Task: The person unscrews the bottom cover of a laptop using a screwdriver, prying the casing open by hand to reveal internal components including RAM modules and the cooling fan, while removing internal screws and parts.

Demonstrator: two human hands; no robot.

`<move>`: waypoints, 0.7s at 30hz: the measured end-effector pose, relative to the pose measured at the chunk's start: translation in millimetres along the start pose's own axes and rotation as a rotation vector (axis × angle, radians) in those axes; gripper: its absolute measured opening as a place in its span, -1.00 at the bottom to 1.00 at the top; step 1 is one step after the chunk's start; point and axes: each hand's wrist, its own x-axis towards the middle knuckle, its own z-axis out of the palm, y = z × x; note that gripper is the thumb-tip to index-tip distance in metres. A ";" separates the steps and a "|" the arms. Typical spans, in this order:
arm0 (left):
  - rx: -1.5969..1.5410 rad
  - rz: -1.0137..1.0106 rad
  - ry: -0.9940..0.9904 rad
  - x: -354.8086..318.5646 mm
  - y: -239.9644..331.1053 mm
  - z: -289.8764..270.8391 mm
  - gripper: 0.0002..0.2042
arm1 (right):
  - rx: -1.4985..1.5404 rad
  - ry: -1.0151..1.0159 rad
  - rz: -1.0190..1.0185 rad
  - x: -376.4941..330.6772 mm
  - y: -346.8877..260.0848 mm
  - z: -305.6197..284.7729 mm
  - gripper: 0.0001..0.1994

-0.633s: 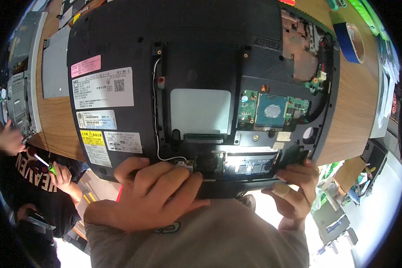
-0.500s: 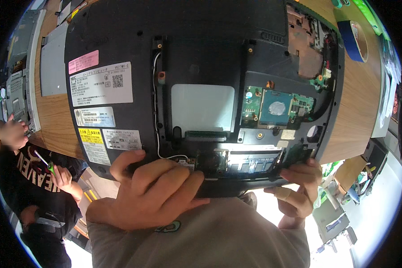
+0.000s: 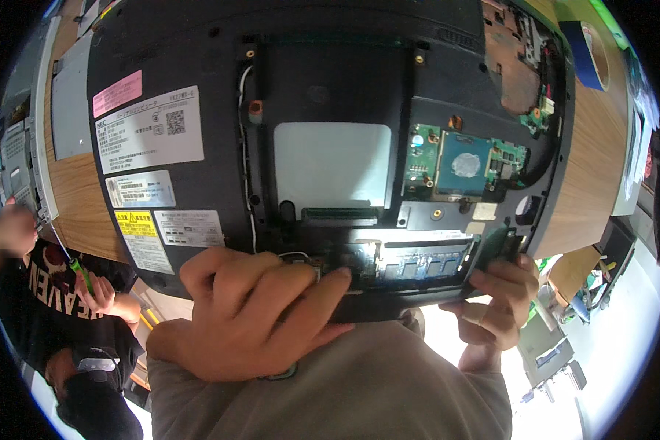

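Observation:
A large black laptop (image 3: 319,92) lies underside up in front of me, its covers off. Its near edge is at my body. My left hand (image 3: 264,312) is closed on that edge, with curled fingers over a small card and the end of a white cable (image 3: 243,95). The right-hand corner of the same edge is gripped by my right hand (image 3: 500,299), fingertips on the casing. Between the hands sits a memory module (image 3: 422,265) in its bay. Farther up, a processor (image 3: 463,165) with a grey paste patch shows on green board.
At the left, a person in a black shirt (image 3: 59,293) holds a green-handled screwdriver (image 3: 83,275) beside another opened device (image 3: 15,158). A grey panel (image 3: 72,110) lies on the wooden table (image 3: 583,194). A blue tape roll (image 3: 585,55) is at the far right.
The laptop has shifted slightly and its near part appears larger. My left fingers have moved a little right along its edge. The other person's screwdriver has moved slightly.

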 end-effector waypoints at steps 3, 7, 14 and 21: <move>0.040 0.105 -0.061 1.4 -3.4 -3.0 -0.38 | 0.089 0.099 -0.006 3.5 4.1 1.0 -0.67; 0.088 0.129 -0.076 -0.5 -4.4 -3.1 -0.40 | -0.082 0.051 0.019 5.3 5.7 -3.6 -0.75; 0.124 0.201 -0.056 0.6 6.4 -0.6 -0.41 | -0.230 -0.047 0.050 1.3 -4.8 -13.7 -0.85; 0.087 0.167 -0.075 -0.3 10.2 -3.5 -0.40 | -0.165 -0.012 0.000 -3.2 4.6 -11.4 -0.81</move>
